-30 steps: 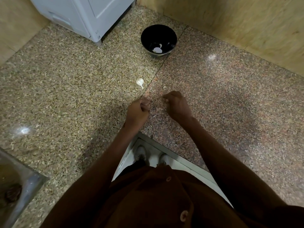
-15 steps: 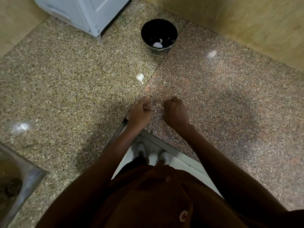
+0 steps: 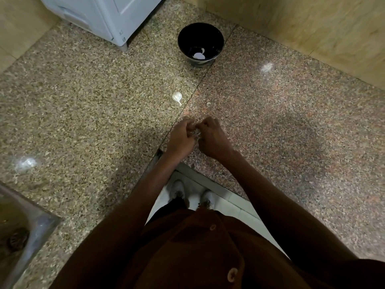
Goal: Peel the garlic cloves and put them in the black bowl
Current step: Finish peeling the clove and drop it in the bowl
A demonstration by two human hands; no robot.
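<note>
My left hand (image 3: 180,138) and my right hand (image 3: 213,137) are together above the granite counter (image 3: 83,122), fingers curled, pinching a small garlic clove (image 3: 196,132) between them; only a pale bit of it shows. A white garlic piece with a short stem (image 3: 177,97) lies on the counter beyond my hands. The black bowl (image 3: 216,34) stands at the back near the wall, with a couple of pale peeled cloves (image 3: 199,55) inside.
A white appliance (image 3: 108,15) stands at the back left. A steel sink (image 3: 18,234) with a drain is at the lower left. Tan wall tiles (image 3: 312,28) run along the back right. The counter's inner corner edge (image 3: 187,167) lies just below my hands.
My hands, a little apart before, have come together and now touch around the clove. The view has shifted slightly.
</note>
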